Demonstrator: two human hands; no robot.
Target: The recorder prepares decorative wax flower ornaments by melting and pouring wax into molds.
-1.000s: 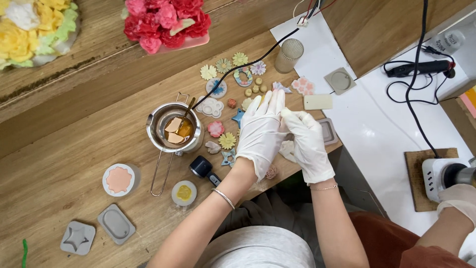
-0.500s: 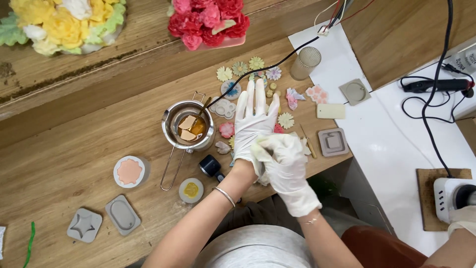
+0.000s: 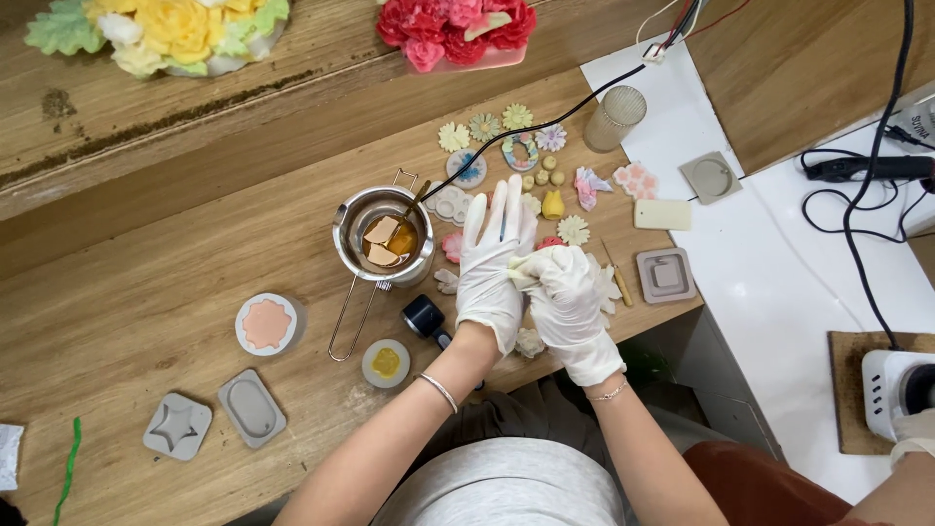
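Note:
Both my hands wear white gloves and hover over the front edge of the wooden table (image 3: pixel 146 282). My left hand (image 3: pixel 492 263) is held flat with its fingers spread, and it holds nothing. The fingers of my right hand (image 3: pixel 565 297) are pinched on the thumb-side edge of the left glove. Small coloured wax flowers (image 3: pixel 516 119) lie under and beyond the hands. A metal melting pot (image 3: pixel 383 239) holding amber liquid and solid chunks stands just left of my left hand.
Grey star (image 3: pixel 176 427) and oval (image 3: pixel 251 408) moulds, a round pink mould (image 3: pixel 266 324) and a yellow one (image 3: pixel 386 362) lie at the left. A ribbed glass (image 3: pixel 616 118), a black cable (image 3: pixel 545 122) and flower arrangements (image 3: pixel 453 24) sit behind. Another person's hand (image 3: pixel 911 443) is at the far right.
My right hand has moved left onto my left hand and closed on its glove. My left hand's fingers have spread wider. The view has shifted.

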